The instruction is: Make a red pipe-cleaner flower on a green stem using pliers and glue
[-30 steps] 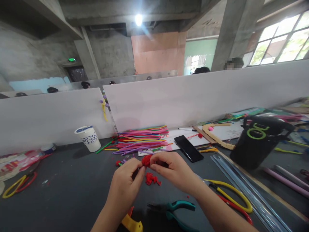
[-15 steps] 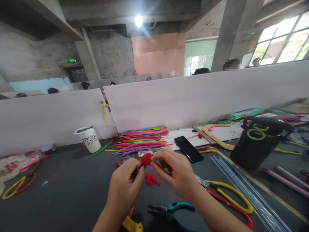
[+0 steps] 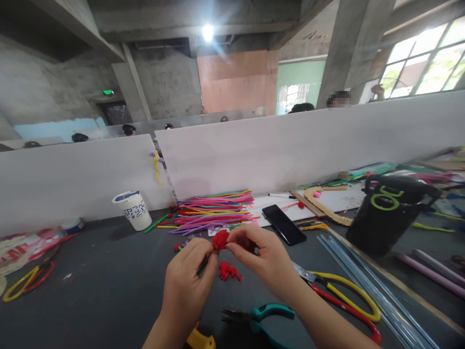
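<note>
Left hand [image 3: 191,274] pinches one red tuft [image 3: 220,239], raised between both hands — right hand [image 3: 267,254]: fingertips at its right edge, grip unclear | nearer: one red clump [image 3: 228,271], one pliers [image 3: 269,309] | two scissors [image 3: 321,279], one per side | table [image 3: 109,281] runs wide leftward, white partition [image 3: 261,155] edging its back

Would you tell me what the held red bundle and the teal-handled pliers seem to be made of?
Held red bundle: probably yarn or fuzzy stems, matte, from its soft-looking, curled strands. Pliers: likely metal jaws, by their grey glint; smooth teal grips, perhaps plastic or rubber, by their even colour.
</note>
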Demonstrator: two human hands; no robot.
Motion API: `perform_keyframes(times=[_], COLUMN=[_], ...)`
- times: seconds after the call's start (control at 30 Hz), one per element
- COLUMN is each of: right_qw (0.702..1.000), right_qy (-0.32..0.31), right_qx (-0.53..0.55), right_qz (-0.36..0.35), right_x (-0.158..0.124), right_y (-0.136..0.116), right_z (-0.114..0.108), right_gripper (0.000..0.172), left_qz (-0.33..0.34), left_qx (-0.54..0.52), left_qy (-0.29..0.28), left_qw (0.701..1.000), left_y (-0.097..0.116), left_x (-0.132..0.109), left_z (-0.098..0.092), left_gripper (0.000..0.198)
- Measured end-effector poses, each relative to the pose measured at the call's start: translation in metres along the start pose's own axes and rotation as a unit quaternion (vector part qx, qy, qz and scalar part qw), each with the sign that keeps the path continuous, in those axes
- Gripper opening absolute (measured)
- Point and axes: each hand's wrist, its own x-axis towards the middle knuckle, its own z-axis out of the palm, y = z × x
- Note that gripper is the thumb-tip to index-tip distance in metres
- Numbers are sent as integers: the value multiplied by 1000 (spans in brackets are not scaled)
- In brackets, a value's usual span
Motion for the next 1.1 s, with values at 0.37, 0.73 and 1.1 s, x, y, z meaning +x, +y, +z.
perform_keyframes(times=[0.37,0.73,1.1], right_qw=[988,992,972], right_qy=[27,66,37], right_qx=[-86,-68,199], right_qz=[-123,-83,122], right_x=[-11,-13,-7], right_y=[0,-4,-11], right_z=[7,14,13], right_gripper=[7,2,8], left_qz=[37,150,193], left_qx=[84,199,181], left_qy=[59,129,148], left_qw=[994,960,953], left_y=[1,-1,-1], left_x=[-2,-7,-9], left_z=[2,3,6], left_gripper=[15,10,16])
